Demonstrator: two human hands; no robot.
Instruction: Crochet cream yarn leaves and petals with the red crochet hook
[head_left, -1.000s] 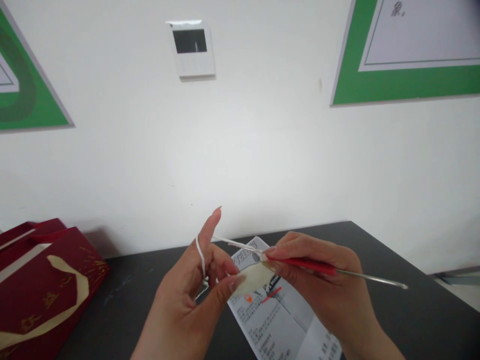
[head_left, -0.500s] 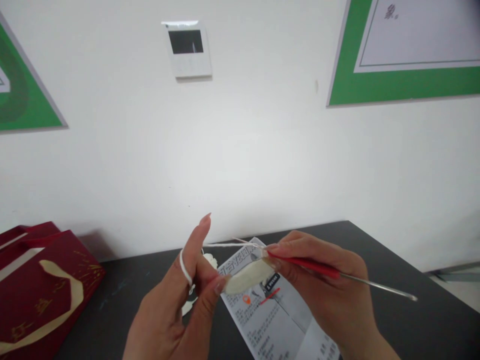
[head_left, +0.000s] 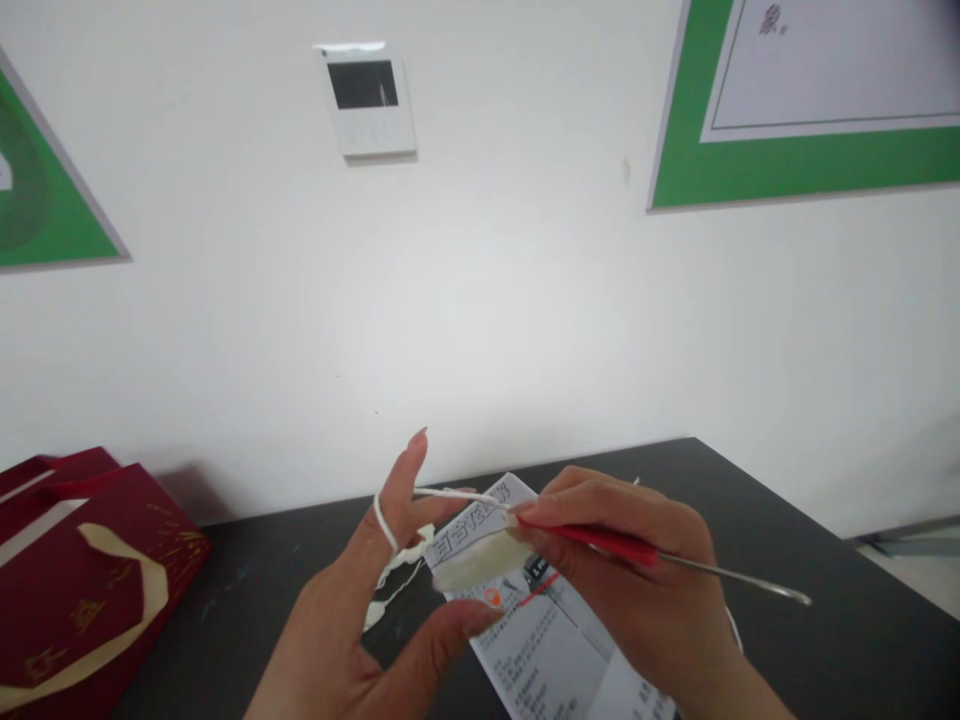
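My right hand point(head_left: 622, 560) grips a crochet hook point(head_left: 622, 543) by its red handle, the metal end pointing right. Its thumb and index finger pinch near the hook's working end, where the white crocheted piece point(head_left: 480, 560) hangs; the hook tip is hidden. White yarn point(head_left: 457, 493) runs from there to my left hand point(head_left: 382, 590), looped around the raised index finger. The left thumb is stretched apart below the crocheted piece, and the fingers are spread, with nothing pinched between them.
A printed sheet point(head_left: 547, 640) lies under the hands on the black table point(head_left: 285, 590). Behind my left hand are white crocheted pieces point(head_left: 415, 545). A dark red gift bag point(head_left: 82, 590) stands at left. The white wall point(head_left: 480, 330) rises behind the table.
My left thumb and fingers have let go of the crocheted piece and spread apart. My right hand has shifted slightly left with the hook and the piece.
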